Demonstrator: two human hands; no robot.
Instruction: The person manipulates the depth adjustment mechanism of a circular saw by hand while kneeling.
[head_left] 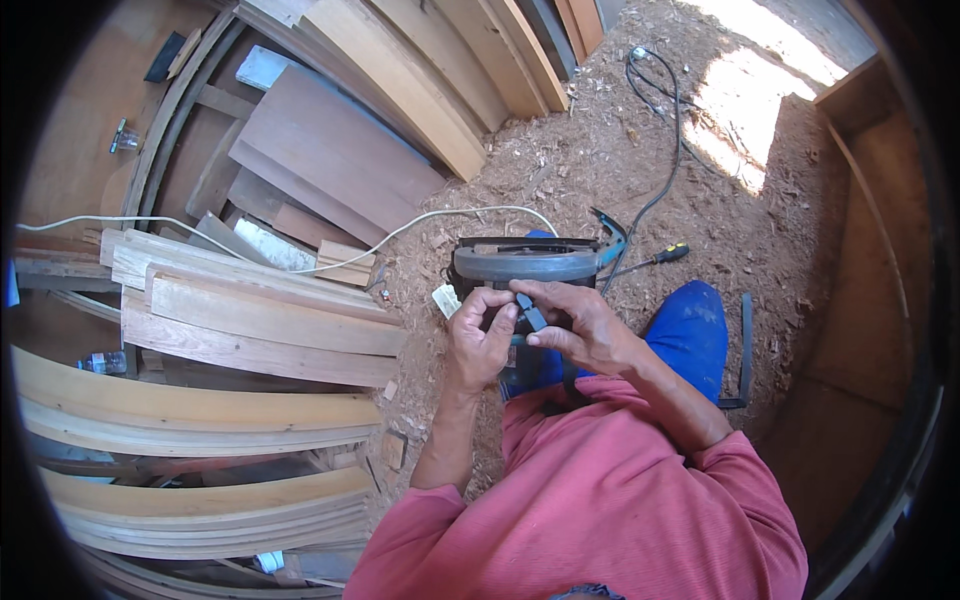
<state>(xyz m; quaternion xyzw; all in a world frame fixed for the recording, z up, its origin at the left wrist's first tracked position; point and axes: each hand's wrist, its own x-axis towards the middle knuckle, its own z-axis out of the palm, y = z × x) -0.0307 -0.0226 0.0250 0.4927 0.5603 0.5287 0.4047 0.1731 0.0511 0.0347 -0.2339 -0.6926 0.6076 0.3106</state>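
Small dark-grey block with a wedge-shaped tip [529, 313] sits between the two hands, on the near side of the dark-grey power tool with a rounded, flat-faced rim [525, 265], which rests at the person's lap. The right hand [585, 325] pinches the block, its forefinger reaching over the upper end and its thumb against the lower end. The left hand [480, 335] is curled, thumb and forefinger bent close to the block's left edge; I cannot tell whether these fingers grip it or merely lie beside it. Both hands are just in front of the power tool.

At the tool's right end stands a teal-and-black curved part [609, 237]. Farther right, a screwdriver with a black-and-yellow handle [672, 253] lies on the brown floor strewn with wood shavings [570, 165]. Beyond the tool and to its right, a thin black cable [678, 145] runs in a loose loop; a white cable [440, 213] extends from behind it toward the left. Well to its left lie stacked pale wooden planks [270, 315], with broad brownish boards [330, 140] beyond them. Nearer the person, right of the tool, are a knee in bright blue trousers [692, 335] and a dark angled metal bar [747, 350].
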